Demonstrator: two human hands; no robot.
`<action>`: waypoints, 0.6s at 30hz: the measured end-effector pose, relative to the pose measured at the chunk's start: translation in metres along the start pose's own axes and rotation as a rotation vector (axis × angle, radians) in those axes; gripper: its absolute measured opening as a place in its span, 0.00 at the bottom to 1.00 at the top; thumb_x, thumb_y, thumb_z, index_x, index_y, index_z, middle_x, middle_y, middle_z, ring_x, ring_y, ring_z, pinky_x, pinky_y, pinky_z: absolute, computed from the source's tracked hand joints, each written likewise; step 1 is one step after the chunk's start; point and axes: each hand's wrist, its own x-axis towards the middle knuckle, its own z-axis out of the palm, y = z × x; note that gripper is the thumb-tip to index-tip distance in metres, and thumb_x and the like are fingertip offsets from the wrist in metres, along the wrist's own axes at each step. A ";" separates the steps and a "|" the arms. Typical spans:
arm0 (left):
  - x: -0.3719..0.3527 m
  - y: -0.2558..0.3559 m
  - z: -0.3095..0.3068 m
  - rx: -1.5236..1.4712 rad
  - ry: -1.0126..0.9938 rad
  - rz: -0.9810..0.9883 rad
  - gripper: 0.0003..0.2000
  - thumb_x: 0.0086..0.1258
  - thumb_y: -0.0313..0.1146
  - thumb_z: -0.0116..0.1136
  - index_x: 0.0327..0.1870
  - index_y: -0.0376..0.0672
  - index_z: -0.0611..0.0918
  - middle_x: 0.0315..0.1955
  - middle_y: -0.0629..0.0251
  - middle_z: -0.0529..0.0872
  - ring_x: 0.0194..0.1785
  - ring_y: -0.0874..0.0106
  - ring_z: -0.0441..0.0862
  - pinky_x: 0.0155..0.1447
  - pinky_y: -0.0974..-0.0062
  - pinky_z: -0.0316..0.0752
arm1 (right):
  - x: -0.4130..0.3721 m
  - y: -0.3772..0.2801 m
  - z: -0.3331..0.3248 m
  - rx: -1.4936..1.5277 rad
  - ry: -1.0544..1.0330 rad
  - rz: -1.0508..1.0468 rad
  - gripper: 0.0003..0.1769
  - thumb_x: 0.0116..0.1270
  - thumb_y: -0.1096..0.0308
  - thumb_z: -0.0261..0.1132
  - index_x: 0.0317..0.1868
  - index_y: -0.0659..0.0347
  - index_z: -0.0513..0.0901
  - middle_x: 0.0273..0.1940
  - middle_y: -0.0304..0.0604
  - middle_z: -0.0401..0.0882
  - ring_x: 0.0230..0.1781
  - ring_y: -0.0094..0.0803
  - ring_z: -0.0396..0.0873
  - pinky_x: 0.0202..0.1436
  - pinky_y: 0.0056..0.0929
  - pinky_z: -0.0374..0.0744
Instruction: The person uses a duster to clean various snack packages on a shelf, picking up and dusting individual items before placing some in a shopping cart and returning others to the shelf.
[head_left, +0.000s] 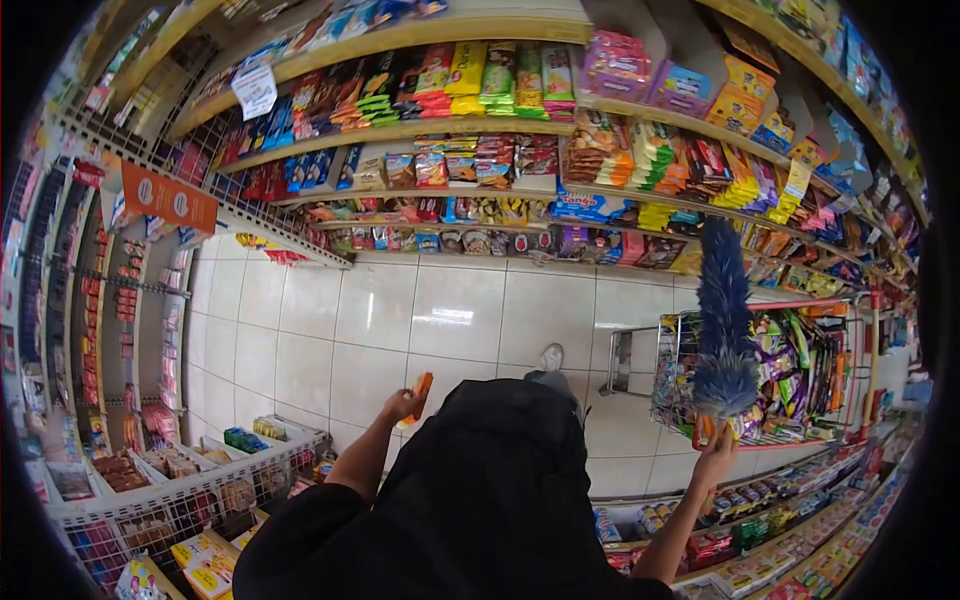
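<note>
Between snack shelves (450,128) — labels illegible — right hand (715,462) grips duster (725,330), left hand (403,406) orange handle (423,390).

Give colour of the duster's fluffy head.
Blue, above an orange handle. The duster stands upright in the right hand; shows best in the head view.

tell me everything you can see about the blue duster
The duster is long and fluffy, with dark blue fibres, paler at the tips, widest near the bottom and tapering upward. A short orange handle shows below the fluff. It stands nearly upright, gripped at the handle by the right hand. In view it overlaps a wire cart full of snack packets; contact cannot be told. The left hand, closed on a small orange object, is away from it.
</note>
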 end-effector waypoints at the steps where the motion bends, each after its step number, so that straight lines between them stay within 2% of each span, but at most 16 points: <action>1: 0.003 0.028 -0.008 0.017 -0.062 0.014 0.37 0.52 0.65 0.56 0.46 0.34 0.80 0.37 0.50 0.85 0.47 0.59 0.82 0.52 0.67 0.74 | 0.008 0.011 0.011 -0.046 0.004 0.011 0.17 0.68 0.61 0.58 0.52 0.61 0.78 0.41 0.53 0.77 0.40 0.47 0.77 0.36 0.41 0.77; 2: 0.028 0.038 -0.003 -0.020 -0.019 0.065 0.35 0.52 0.65 0.56 0.42 0.35 0.80 0.34 0.52 0.85 0.44 0.59 0.83 0.50 0.66 0.75 | 0.015 0.022 0.022 -0.091 0.009 0.021 0.16 0.68 0.61 0.58 0.51 0.61 0.78 0.40 0.53 0.76 0.40 0.47 0.76 0.36 0.42 0.77; 3: 0.014 0.075 -0.011 0.005 0.143 0.192 0.37 0.51 0.65 0.57 0.48 0.35 0.79 0.38 0.50 0.84 0.46 0.58 0.82 0.52 0.67 0.74 | 0.018 0.029 0.031 -0.098 0.011 0.040 0.16 0.68 0.61 0.58 0.50 0.61 0.78 0.39 0.52 0.75 0.39 0.46 0.75 0.36 0.42 0.76; 5: 0.024 0.126 -0.017 -0.029 0.188 0.226 0.40 0.50 0.65 0.59 0.54 0.36 0.75 0.44 0.48 0.82 0.49 0.57 0.80 0.54 0.68 0.73 | 0.026 0.040 0.048 -0.107 0.018 0.075 0.14 0.68 0.60 0.58 0.48 0.60 0.79 0.36 0.51 0.74 0.36 0.45 0.74 0.35 0.43 0.75; 7: 0.022 0.183 -0.022 -0.081 0.122 0.279 0.43 0.50 0.64 0.60 0.60 0.36 0.71 0.48 0.46 0.80 0.52 0.58 0.79 0.55 0.70 0.72 | 0.037 0.035 0.041 -0.061 -0.042 0.190 0.14 0.65 0.63 0.61 0.47 0.62 0.79 0.39 0.53 0.72 0.39 0.47 0.74 0.36 0.43 0.75; 9: -0.004 0.241 -0.029 -0.088 0.079 0.378 0.42 0.51 0.62 0.61 0.61 0.37 0.70 0.47 0.46 0.80 0.52 0.62 0.79 0.55 0.72 0.72 | 0.042 0.036 0.042 -0.036 -0.089 0.237 0.15 0.64 0.65 0.62 0.48 0.63 0.78 0.41 0.54 0.71 0.40 0.48 0.74 0.37 0.43 0.75; 11: -0.010 0.280 -0.024 -0.166 0.059 0.502 0.39 0.54 0.55 0.64 0.65 0.44 0.66 0.47 0.53 0.80 0.50 0.66 0.79 0.52 0.74 0.73 | 0.040 0.043 0.042 -0.038 -0.117 0.225 0.16 0.63 0.66 0.62 0.50 0.62 0.76 0.43 0.56 0.70 0.42 0.49 0.73 0.39 0.45 0.75; 13: -0.035 0.319 -0.020 -0.306 0.053 0.636 0.40 0.53 0.50 0.67 0.64 0.38 0.66 0.51 0.47 0.77 0.53 0.62 0.78 0.54 0.71 0.73 | 0.037 0.034 0.030 -0.097 -0.100 0.279 0.19 0.63 0.66 0.61 0.54 0.62 0.73 0.45 0.57 0.69 0.42 0.50 0.73 0.39 0.46 0.75; 14: -0.058 0.340 -0.018 -0.366 0.042 0.742 0.40 0.51 0.46 0.68 0.65 0.38 0.64 0.52 0.47 0.76 0.54 0.60 0.77 0.55 0.69 0.72 | 0.036 0.027 0.024 -0.130 -0.097 0.301 0.21 0.63 0.66 0.61 0.55 0.62 0.71 0.45 0.57 0.69 0.43 0.51 0.72 0.40 0.47 0.75; 15: -0.080 0.358 -0.016 -0.430 0.032 0.851 0.41 0.50 0.42 0.70 0.66 0.38 0.63 0.54 0.47 0.74 0.55 0.58 0.76 0.56 0.68 0.71 | 0.035 0.024 0.023 -0.195 -0.098 0.412 0.23 0.63 0.65 0.60 0.57 0.65 0.68 0.48 0.59 0.67 0.44 0.51 0.72 0.42 0.46 0.74; 18: -0.120 0.389 -0.016 -0.059 0.384 1.247 0.43 0.48 0.38 0.71 0.67 0.39 0.61 0.53 0.47 0.73 0.53 0.55 0.75 0.56 0.65 0.70 | 0.050 -0.022 -0.021 -0.002 0.173 0.478 0.23 0.65 0.65 0.59 0.56 0.69 0.68 0.50 0.59 0.67 0.45 0.51 0.72 0.44 0.43 0.74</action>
